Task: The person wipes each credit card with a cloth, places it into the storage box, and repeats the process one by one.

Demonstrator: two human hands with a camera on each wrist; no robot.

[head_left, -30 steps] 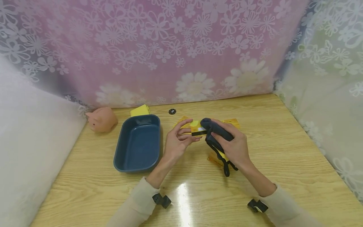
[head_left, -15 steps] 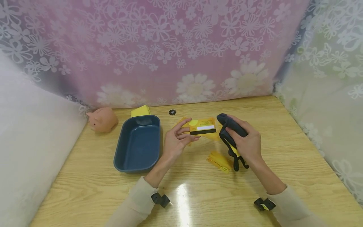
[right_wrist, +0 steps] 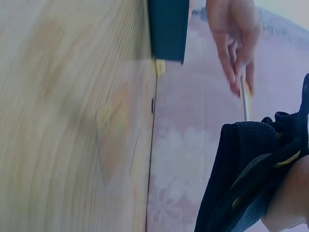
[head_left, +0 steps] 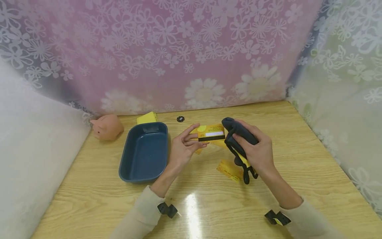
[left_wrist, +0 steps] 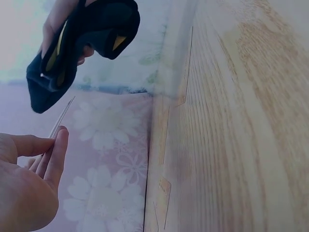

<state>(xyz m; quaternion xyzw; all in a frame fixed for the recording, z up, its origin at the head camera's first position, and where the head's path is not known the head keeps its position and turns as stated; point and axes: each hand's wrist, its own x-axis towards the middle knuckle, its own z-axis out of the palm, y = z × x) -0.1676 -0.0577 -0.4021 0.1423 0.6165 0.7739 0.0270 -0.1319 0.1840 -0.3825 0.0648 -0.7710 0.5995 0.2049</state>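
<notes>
My left hand pinches a yellow bank card by its left end, above the table. The card's face with a black stripe and white strip shows in the head view; in the left wrist view the card appears edge-on between thumb and fingers. My right hand grips a bunched dark navy cloth with black cord loops and yellow parts showing. The cloth's upper left end is close by the card's right edge; whether they touch I cannot tell. In the right wrist view the cloth fills the lower right.
Another yellow card lies on the wooden table below the hands. More yellow cards lie partly hidden behind the held one. A blue bin, pink piggy bank, yellow block and black poker chip stand left and back.
The cloth first overlapped the card's right part, then moved right off it, baring the whole stripe. It has since shifted slightly back left. The left hand keeps its pinch on the card.
</notes>
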